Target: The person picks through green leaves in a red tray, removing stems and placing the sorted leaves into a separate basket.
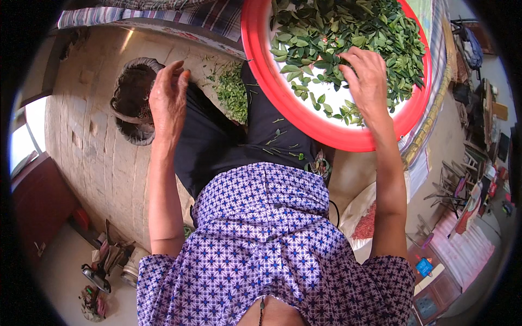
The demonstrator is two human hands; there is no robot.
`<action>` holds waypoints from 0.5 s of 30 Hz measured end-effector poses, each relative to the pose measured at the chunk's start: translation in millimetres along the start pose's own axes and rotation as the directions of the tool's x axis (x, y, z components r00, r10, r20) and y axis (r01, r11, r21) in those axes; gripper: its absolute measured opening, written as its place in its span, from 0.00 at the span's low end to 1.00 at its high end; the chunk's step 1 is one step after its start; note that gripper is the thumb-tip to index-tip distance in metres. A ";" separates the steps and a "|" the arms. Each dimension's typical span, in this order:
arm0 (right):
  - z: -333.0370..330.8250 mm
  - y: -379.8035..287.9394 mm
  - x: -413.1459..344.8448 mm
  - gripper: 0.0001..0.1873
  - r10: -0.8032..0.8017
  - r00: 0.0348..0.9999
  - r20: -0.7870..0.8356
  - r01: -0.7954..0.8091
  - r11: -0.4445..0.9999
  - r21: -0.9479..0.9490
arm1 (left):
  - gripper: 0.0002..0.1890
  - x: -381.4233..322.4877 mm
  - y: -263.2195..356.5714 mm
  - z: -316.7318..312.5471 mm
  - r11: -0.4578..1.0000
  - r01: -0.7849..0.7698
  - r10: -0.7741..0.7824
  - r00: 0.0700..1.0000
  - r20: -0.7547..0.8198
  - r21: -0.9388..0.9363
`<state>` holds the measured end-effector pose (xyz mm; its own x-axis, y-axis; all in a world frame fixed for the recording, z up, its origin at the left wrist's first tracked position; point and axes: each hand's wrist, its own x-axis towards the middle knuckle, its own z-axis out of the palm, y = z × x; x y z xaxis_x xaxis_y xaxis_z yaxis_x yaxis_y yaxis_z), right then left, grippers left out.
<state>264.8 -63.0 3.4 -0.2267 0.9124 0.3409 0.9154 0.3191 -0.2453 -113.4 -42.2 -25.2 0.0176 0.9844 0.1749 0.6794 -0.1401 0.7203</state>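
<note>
A round red-rimmed basin (265,85) with a white inside stands before me at the right, heaped with green leafy sprigs (391,57). My right hand (365,77) reaches over its rim into the leaves, thumb and forefinger bent towards a sprig. Whether a leaf is pinched there I cannot tell. My left hand (168,98) is raised beside my knee with its fingers curved and apart, and nothing shows in it. In the picture it overlaps the edge of a dark round basket (132,91). Small stem bits (271,140) lie on my dark trousers (212,134).
A pile of green stems and leaves (232,91) lies on the floor past my legs. To the right, a pale sack (346,212) holds small red pieces (365,224). A plaid cloth (195,18) hangs at the far edge. Stools (456,171) stand farther right.
</note>
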 end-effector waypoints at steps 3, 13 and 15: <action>13.7 4.3 3.1 0.11 0.022 0.997 0.071 -0.024 0.999 0.029 | 0.17 -2.4 6.4 10.1 0.999 -0.024 0.024 1.000 0.011 -0.031; -19.5 0.5 -2.4 0.06 0.611 0.761 0.217 -0.511 0.359 0.781 | 0.12 -4.0 68.6 39.2 0.916 0.013 0.029 0.995 0.099 -0.400; -22.9 0.2 -8.2 0.08 0.617 0.740 0.266 -0.480 0.208 0.852 | 0.15 -6.9 95.4 45.9 0.854 0.125 0.023 0.960 0.278 -0.505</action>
<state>274.5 -76.3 21.3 0.3084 0.9408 -0.1408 0.0155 -0.1529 -0.9881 -15.0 -57.5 11.6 0.2367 0.9716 -0.0019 0.2125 -0.0499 0.9759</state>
